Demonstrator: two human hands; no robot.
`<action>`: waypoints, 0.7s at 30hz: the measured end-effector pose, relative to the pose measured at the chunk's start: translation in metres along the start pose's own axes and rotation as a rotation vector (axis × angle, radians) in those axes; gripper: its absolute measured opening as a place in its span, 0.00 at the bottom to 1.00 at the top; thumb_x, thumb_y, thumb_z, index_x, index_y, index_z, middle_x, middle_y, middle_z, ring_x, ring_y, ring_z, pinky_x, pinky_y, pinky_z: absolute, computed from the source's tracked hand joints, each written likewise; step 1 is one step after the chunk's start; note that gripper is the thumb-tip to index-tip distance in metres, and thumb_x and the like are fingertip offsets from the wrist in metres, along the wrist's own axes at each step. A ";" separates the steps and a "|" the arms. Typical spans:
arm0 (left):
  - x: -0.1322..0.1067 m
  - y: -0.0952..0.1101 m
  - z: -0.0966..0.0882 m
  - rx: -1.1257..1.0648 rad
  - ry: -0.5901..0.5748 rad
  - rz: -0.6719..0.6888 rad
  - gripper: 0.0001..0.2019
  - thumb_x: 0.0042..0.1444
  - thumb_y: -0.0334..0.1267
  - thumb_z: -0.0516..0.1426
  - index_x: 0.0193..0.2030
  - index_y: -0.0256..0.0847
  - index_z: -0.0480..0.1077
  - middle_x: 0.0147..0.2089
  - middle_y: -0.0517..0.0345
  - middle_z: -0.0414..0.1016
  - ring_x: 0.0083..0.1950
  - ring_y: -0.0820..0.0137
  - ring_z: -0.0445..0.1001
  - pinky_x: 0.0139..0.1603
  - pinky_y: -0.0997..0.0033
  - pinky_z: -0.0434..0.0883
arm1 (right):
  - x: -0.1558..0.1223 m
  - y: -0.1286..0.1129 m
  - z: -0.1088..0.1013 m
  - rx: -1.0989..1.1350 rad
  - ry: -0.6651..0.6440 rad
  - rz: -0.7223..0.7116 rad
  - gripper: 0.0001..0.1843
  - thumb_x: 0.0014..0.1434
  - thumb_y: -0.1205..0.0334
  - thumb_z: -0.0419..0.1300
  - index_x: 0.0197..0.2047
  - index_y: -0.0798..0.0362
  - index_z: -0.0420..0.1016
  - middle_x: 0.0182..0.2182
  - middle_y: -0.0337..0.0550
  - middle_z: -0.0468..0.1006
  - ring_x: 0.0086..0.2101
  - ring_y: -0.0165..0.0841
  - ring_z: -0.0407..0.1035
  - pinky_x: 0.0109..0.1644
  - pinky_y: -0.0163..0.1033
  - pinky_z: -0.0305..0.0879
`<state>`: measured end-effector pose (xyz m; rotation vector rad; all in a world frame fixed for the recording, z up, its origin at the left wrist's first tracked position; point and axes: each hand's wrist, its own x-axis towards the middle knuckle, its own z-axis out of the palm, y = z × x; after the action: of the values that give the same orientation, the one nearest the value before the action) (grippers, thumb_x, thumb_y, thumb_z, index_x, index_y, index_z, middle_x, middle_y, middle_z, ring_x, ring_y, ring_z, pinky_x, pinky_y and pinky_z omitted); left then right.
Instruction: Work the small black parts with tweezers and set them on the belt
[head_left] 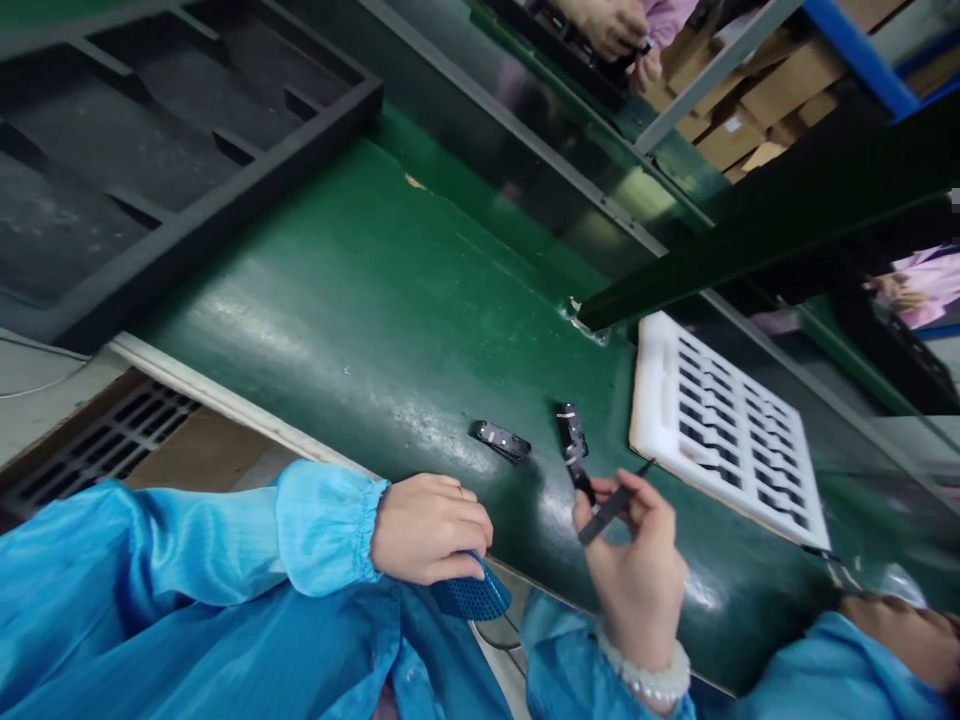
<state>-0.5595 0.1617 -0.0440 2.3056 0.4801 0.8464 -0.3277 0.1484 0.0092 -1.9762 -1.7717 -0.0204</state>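
Observation:
My left hand [431, 528] is curled closed on a blue mesh piece [474, 596] at the near edge of the green belt [360, 300]. My right hand [637, 560] is raised over the belt, its fingers pinched on black tweezers [609, 510] whose tip points up and right. The same hand also touches the lower end of a small black part [574, 445]. A second small black part [501, 441] lies flat on the belt, just left of it. Both arms wear blue sleeves.
A white foam tray [652, 400] with several slots lies on the belt at the right. A large black compartment tray [225, 200] sits at the upper left. Other people's hands show at the top [611, 25] and the lower right corner [907, 630]. Cardboard boxes [757, 100] stand behind.

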 end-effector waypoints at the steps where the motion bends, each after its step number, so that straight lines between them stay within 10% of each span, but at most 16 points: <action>1: 0.000 0.000 0.001 0.001 0.000 0.000 0.09 0.62 0.41 0.53 0.33 0.41 0.68 0.40 0.64 0.77 0.38 0.74 0.72 0.39 0.70 0.61 | 0.010 0.006 0.003 -0.013 0.018 0.036 0.27 0.52 0.49 0.61 0.51 0.53 0.65 0.36 0.47 0.80 0.34 0.37 0.76 0.35 0.37 0.68; 10: -0.001 0.001 0.000 0.006 -0.010 -0.029 0.11 0.64 0.42 0.51 0.34 0.40 0.68 0.39 0.64 0.76 0.38 0.74 0.71 0.40 0.70 0.60 | 0.053 0.020 0.040 0.054 -0.169 0.128 0.37 0.46 0.42 0.61 0.54 0.55 0.61 0.44 0.56 0.77 0.38 0.43 0.74 0.39 0.45 0.69; 21: 0.000 0.005 -0.010 0.018 -0.111 -0.075 0.09 0.64 0.38 0.49 0.35 0.43 0.68 0.41 0.64 0.76 0.40 0.73 0.72 0.43 0.73 0.60 | 0.078 0.016 0.032 -0.042 -0.244 -0.087 0.17 0.52 0.67 0.53 0.47 0.54 0.63 0.40 0.51 0.75 0.38 0.40 0.72 0.42 0.43 0.67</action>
<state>-0.5656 0.1626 -0.0349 2.3208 0.5236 0.6773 -0.3095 0.2315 0.0004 -1.9994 -2.0250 0.1631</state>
